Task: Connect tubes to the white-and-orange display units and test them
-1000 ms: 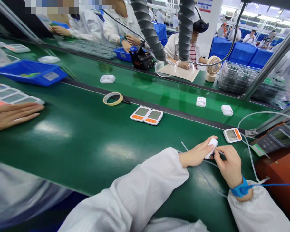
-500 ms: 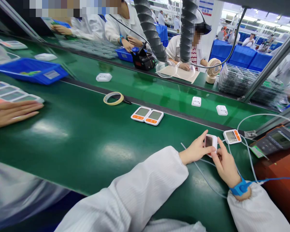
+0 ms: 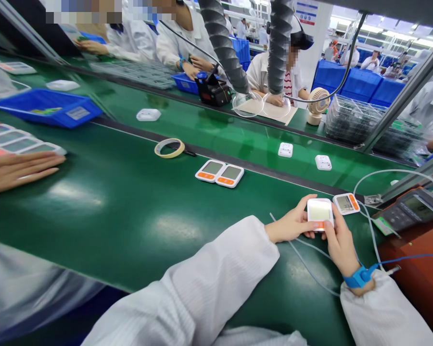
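Note:
Between my left hand [image 3: 299, 223] and my right hand [image 3: 341, 236] is a small white blood pressure monitor [image 3: 320, 211], its pale screen facing me. The fingers of both hands close round its sides, with the left thumb and right thumb near the orange button strip along its lower edge. Just beyond my right fingers lies a second monitor [image 3: 347, 203], showing digits, with thin grey tubing [image 3: 372, 235] around it. Two more monitors [image 3: 220, 173] rest side by side to the left. A blue wrist strap [image 3: 359, 278] circles my right wrist.
A handheld meter [image 3: 414, 209] rests on an orange-brown box at right. Tape [image 3: 169, 148] and a black pen lie near the belt. White casings [image 3: 323, 162] sit on the green belt. At left, a co-worker's hand [image 3: 21, 168] touches several monitors near a blue tray [image 3: 50, 108].
The monitor in my hands has turned from edge-on to face me, and its screen looks brighter. My right fingers have shifted round its side. White casings on the belt have moved left.

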`<state>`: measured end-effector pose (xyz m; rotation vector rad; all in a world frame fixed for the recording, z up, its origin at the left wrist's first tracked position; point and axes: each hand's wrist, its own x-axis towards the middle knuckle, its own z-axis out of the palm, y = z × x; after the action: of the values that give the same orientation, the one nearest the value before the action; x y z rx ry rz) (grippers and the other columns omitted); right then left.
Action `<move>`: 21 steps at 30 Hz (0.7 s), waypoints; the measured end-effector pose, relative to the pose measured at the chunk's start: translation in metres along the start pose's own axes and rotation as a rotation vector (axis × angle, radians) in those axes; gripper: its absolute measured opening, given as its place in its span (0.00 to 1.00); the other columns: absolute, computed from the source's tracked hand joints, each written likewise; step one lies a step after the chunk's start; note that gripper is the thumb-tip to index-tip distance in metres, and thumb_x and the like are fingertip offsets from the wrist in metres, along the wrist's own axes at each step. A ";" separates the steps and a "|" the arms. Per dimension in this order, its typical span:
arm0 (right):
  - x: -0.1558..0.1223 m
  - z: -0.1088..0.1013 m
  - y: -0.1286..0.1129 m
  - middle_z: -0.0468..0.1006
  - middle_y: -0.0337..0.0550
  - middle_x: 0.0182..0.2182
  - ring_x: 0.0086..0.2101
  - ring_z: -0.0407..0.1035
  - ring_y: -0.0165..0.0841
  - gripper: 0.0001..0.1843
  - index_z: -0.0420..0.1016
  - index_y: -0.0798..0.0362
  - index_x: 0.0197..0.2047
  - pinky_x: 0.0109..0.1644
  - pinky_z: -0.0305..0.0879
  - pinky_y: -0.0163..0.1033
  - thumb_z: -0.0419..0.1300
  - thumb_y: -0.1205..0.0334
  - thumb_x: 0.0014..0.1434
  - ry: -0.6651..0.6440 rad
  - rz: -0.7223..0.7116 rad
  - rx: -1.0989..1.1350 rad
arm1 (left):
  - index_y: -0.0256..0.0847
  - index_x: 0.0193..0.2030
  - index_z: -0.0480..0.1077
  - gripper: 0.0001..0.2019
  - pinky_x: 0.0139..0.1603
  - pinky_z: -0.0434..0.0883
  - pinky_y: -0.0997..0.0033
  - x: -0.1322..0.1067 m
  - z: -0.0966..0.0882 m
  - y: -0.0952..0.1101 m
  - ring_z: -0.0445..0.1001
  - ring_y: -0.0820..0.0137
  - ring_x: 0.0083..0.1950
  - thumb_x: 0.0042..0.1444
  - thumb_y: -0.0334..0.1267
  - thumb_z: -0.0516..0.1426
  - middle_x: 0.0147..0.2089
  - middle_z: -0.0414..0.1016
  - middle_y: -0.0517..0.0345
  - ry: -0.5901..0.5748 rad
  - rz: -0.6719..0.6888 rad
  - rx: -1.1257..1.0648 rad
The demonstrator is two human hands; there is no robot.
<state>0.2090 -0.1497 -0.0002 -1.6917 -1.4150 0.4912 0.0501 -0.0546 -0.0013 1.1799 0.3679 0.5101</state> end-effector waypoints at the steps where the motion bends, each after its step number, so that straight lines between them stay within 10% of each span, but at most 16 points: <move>1: 0.000 0.000 0.000 0.75 0.40 0.26 0.25 0.71 0.34 0.32 0.56 0.58 0.70 0.29 0.68 0.36 0.49 0.50 0.68 -0.012 0.003 0.017 | 0.50 0.71 0.42 0.44 0.35 0.72 0.69 0.000 0.000 -0.001 0.76 0.71 0.33 0.55 0.44 0.65 0.39 0.74 0.56 -0.005 -0.001 -0.001; 21: -0.001 0.002 0.003 0.72 0.35 0.24 0.23 0.70 0.34 0.33 0.49 0.55 0.71 0.28 0.69 0.36 0.50 0.51 0.69 -0.067 0.022 0.128 | 0.47 0.69 0.43 0.44 0.34 0.70 0.71 -0.001 0.001 0.002 0.72 0.74 0.30 0.54 0.45 0.65 0.38 0.73 0.58 0.006 -0.017 0.007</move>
<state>0.2091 -0.1497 -0.0036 -1.6025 -1.3832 0.6427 0.0494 -0.0547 0.0011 1.1811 0.3847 0.4982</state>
